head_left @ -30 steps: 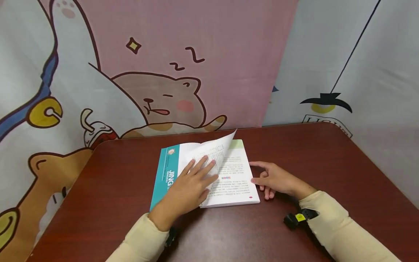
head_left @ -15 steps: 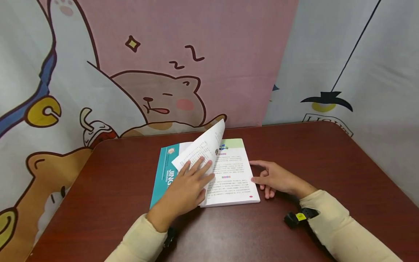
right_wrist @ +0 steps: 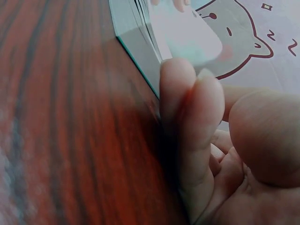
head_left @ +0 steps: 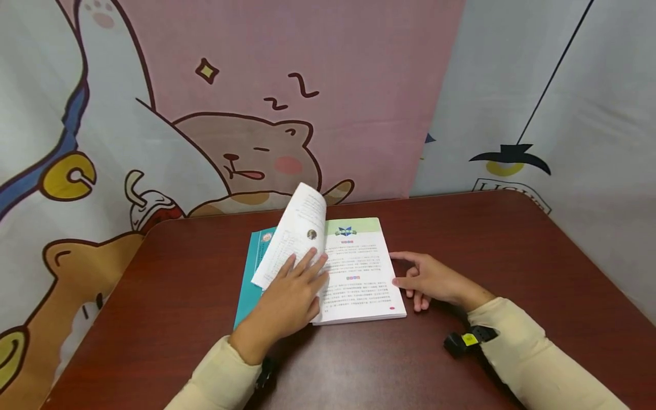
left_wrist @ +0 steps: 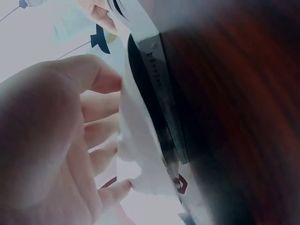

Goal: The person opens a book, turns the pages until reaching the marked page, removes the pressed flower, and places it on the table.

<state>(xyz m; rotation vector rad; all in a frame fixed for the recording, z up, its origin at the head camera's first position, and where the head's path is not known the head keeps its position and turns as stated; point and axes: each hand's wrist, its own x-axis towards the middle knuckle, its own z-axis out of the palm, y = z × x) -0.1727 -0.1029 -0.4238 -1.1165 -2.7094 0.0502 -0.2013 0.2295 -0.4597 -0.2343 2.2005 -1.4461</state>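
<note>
- My left hand (head_left: 292, 293) lies over the left part of the open book, fingers spread apart and fairly straight, their tips against the raised paper (head_left: 297, 228); nothing is clamped in it.
- That raised paper leans left and curves up from the middle of the book, with print and a small round picture on it; I cannot tell whether it is one leaf or several.
- The book (head_left: 353, 293) lies on the dark red-brown table (head_left: 369, 373), between my two hands, its right page flat, with a green band and a blue emblem at the top.
- The teal cover (head_left: 247, 299) shows at the left, partly hidden by the paper and my hand.
- My right hand (head_left: 433, 279) is at the book's right edge, index finger stretched out, thumb apart from it, the other fingers loosely bent below; it grips nothing.
- My cream sleeves (head_left: 535, 356) reach in from below, a black device (head_left: 463, 341) on my right wrist.
- Behind the table hangs a cartoon-printed backdrop (head_left: 384, 85), mostly pink and pale grey.
</note>
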